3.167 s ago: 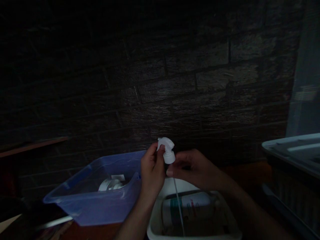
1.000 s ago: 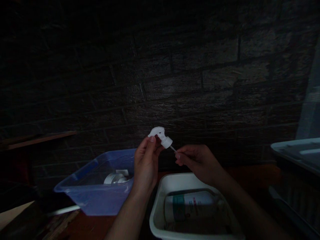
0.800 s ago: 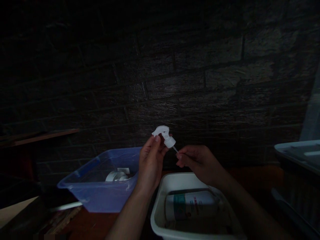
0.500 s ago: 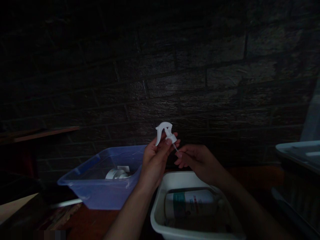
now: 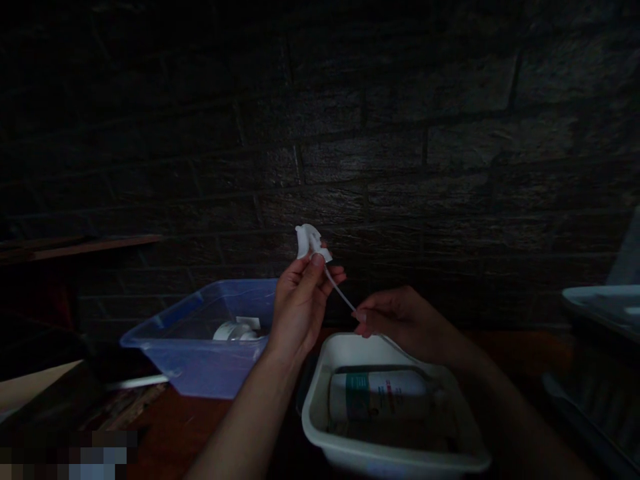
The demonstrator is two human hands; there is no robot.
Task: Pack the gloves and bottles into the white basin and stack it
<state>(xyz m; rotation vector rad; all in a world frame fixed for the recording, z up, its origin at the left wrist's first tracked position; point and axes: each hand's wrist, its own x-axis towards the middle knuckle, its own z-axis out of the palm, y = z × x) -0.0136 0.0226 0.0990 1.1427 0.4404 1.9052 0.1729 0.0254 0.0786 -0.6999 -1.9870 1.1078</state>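
Note:
My left hand (image 5: 303, 297) grips a white trigger spray head (image 5: 311, 241) by its collar, thumb in front and fingers behind. A thin pale dip tube (image 5: 341, 291) slants down from the collar to my right hand (image 5: 400, 320), whose thumb and fingertips pinch it. Both hands are raised above a white tub (image 5: 313, 417). Inside the tub a white bottle (image 5: 385, 395) with a green band and printed label lies on its side. The dim light hides what else is in the tub.
A translucent blue bin (image 5: 200, 367) stands to the left with white round parts (image 5: 235, 331) in it. A dark brick wall (image 5: 320, 147) rises behind. At the right edge is a pale-rimmed container (image 5: 600, 297), at the left a wooden shelf edge (image 5: 85, 247).
My left hand has moved up and left with the spray head, which has turned. The gap between my hands has widened, and more of the dip tube shows.

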